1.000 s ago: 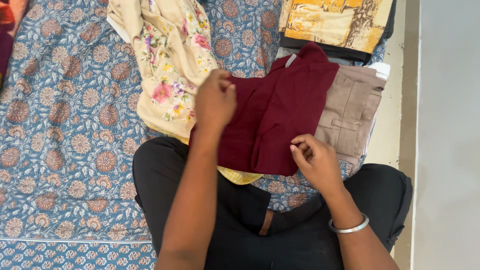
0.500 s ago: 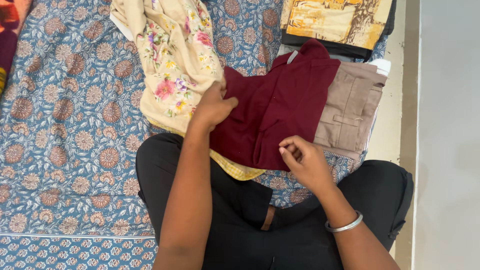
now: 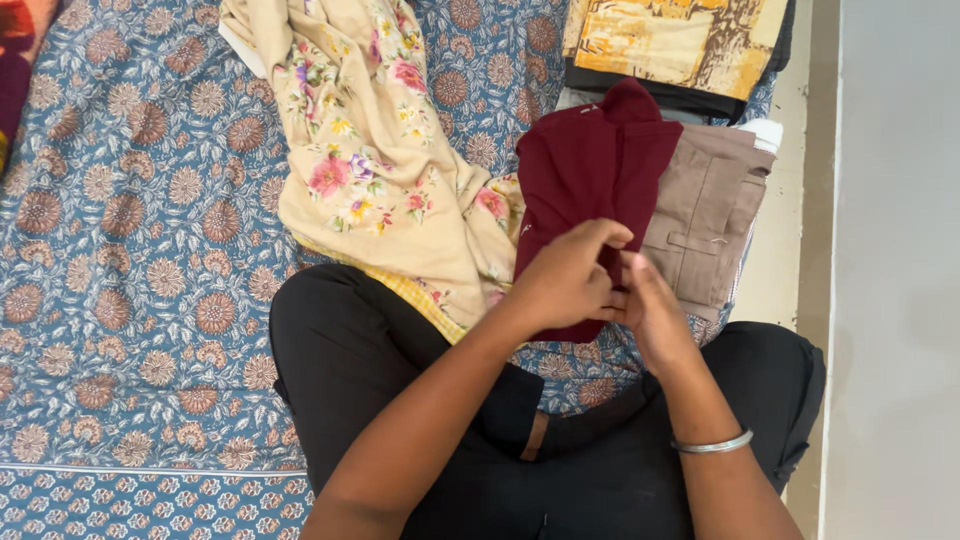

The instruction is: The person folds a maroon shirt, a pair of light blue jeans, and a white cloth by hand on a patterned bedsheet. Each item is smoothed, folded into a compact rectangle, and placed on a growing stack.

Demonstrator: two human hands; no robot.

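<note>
**Fold held only at its near end**

Near the right edge of the bed (image 3: 130, 250), in front of the person's crossed legs (image 3: 400, 400), a maroon garment (image 3: 590, 160) lies folded into a narrow strip. Both hands meet on its near end: the left hand (image 3: 565, 280) is closed over the cloth with the fingers curled down onto it, and the right hand (image 3: 655, 310) presses in beside it, touching the left. Whether the right hand pinches the fabric or only pushes against it cannot be told.

The strip rests partly on tan trousers (image 3: 705, 215), which reach the bed's right edge, and its left side touches a floral cream cloth (image 3: 370, 170) spread loosely toward the middle of the bed. A yellow patterned stack (image 3: 670, 40) sits at the far right corner.

Likely risks, as a judgement: the far end of the strip is held by nothing, so a pull toward the legs could let the layers slide open. Dragging it could also shift the trousers beneath toward the edge, or catch the cream cloth's border and draw it into the fold.
</note>
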